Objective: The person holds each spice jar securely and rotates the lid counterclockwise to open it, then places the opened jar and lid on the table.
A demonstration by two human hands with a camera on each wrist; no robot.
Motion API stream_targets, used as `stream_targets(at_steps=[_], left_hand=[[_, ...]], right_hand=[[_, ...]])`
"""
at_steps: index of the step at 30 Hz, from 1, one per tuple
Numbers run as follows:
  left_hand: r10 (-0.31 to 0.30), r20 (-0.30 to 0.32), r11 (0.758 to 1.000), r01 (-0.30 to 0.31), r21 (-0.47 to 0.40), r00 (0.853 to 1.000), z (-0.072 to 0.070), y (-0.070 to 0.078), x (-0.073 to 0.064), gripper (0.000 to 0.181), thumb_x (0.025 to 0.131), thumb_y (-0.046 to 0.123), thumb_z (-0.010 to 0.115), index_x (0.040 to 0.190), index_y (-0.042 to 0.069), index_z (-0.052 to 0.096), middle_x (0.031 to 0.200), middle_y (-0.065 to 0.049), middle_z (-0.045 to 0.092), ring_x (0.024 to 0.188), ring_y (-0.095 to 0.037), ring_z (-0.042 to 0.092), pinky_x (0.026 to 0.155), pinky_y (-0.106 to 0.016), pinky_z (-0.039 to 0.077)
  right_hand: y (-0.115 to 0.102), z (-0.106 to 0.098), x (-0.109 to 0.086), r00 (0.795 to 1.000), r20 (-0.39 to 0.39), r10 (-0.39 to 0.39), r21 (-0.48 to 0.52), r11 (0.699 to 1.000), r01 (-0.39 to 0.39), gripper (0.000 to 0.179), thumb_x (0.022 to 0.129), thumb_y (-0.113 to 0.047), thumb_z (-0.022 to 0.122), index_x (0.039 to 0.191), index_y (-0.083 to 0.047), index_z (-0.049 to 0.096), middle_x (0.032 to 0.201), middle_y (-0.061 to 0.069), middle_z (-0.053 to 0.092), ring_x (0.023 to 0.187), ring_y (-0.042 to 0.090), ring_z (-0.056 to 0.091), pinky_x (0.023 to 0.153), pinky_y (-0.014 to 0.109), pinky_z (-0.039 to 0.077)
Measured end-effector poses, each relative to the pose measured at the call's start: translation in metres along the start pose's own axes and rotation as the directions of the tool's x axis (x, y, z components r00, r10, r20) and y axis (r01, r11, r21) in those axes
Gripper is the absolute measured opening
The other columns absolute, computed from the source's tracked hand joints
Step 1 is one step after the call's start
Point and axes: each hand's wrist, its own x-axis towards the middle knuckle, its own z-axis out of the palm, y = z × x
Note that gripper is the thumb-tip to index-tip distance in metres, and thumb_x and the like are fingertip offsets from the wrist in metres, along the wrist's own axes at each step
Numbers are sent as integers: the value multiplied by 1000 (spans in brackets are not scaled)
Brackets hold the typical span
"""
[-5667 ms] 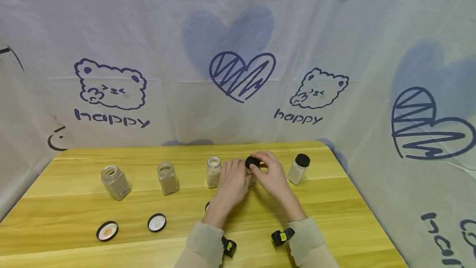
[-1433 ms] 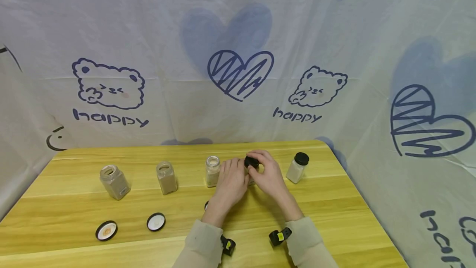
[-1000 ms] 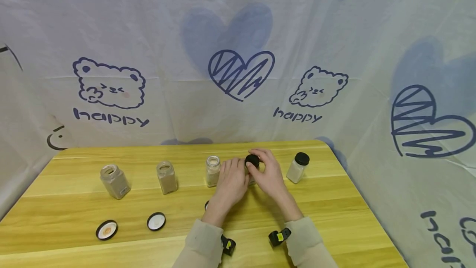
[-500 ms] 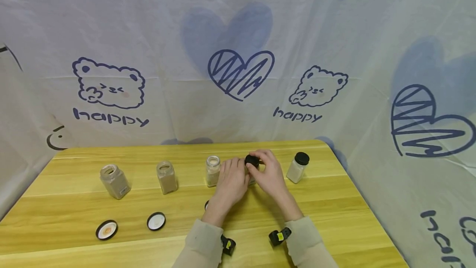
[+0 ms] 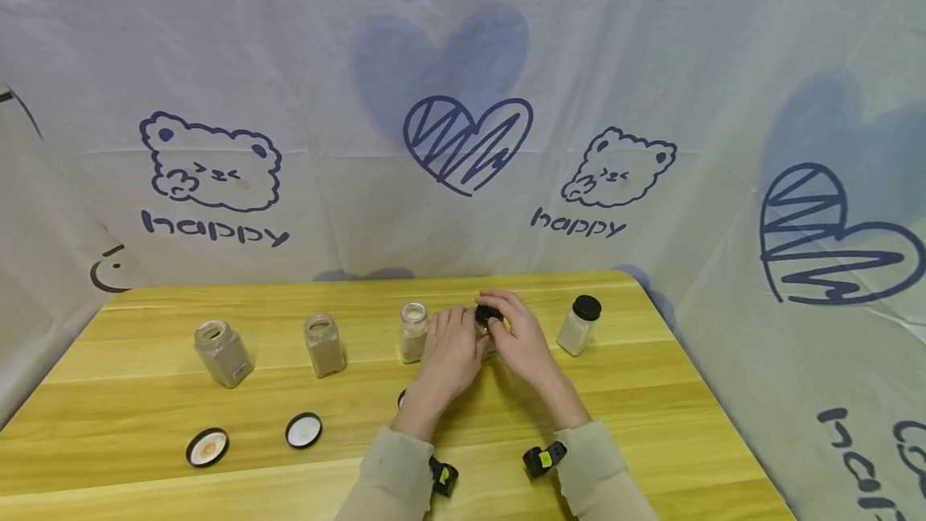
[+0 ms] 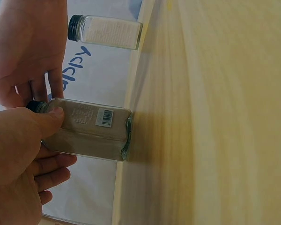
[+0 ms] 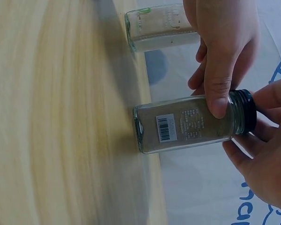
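Note:
My left hand (image 5: 450,352) grips a square glass spice jar (image 7: 187,133) of brown powder that stands upright on the table, its thumb lying across the glass near the neck. The fingers and thumb of my right hand (image 5: 522,340) pinch the black lid (image 7: 246,111) on top of this jar. A barcode label faces the wrist cameras. In the head view, the hands cover most of the jar. Just left of my left hand stands an uncapped jar of pale powder (image 5: 414,342). To the right of my right hand is a capped jar (image 5: 576,334) with pale contents.
Farther left on the wooden table (image 5: 347,489) stand two more uncapped jars, one mid-left (image 5: 327,354) and one far left (image 5: 227,362). Two upturned lids lie in front, a clean one (image 5: 304,431) and a stained one (image 5: 207,449). Part of another lid (image 5: 402,399) shows beside the left forearm.
My right fingers and thumb have shifted around the lid, with small turns back and forth. The left hand stays in place on the jar, and the other jars and lids have not moved.

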Motion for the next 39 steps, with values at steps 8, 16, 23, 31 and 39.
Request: stream_targets(at_steps=[8,16,23,31,39], left_hand=[[6,-4,1000,-6,7,1000,1,0,-1,49,101,29,71,135,-2,58,123,-15,60,118,-33,53,107,-47,42],[-3,13,1000,2,8,1000,2,0,1,49,101,28,71,137,-3,57,126,-15,59,121,-33,52,109,-47,41],[-2,5,1000,2,9,1000,2,0,0,49,102,31,69,136,-2,57,125,-14,60,118,-32,53,107,-46,41],[-8,7,1000,8,-1,1000,2,-1,1,52,103,34,67,139,-2,56,123,-14,60,117,-31,54,106,-46,41],[-14,18,1000,14,0,1000,0,0,0,53,104,35,66,140,-2,56,127,-15,60,120,-32,53,108,-47,40]], right_hand=[[0,-1,-2,995,-97,8,15,1000,-6,31,99,-7,69,129,-1,68,134,18,58,123,37,60,103,53,52],[-4,-2,-3,994,-101,51,3,999,-51,30,96,-8,74,125,0,70,128,17,60,113,36,62,96,50,56],[-1,-1,-1,996,-73,48,-7,999,-49,30,97,-3,67,127,2,70,131,15,62,121,35,62,99,51,55],[-3,-2,0,999,-26,31,-6,999,-32,37,99,6,49,127,-1,71,137,17,64,132,35,57,113,52,44],[-2,-3,0,998,-66,9,27,1000,-8,32,104,0,53,132,-2,68,140,15,63,132,35,58,109,53,47]])
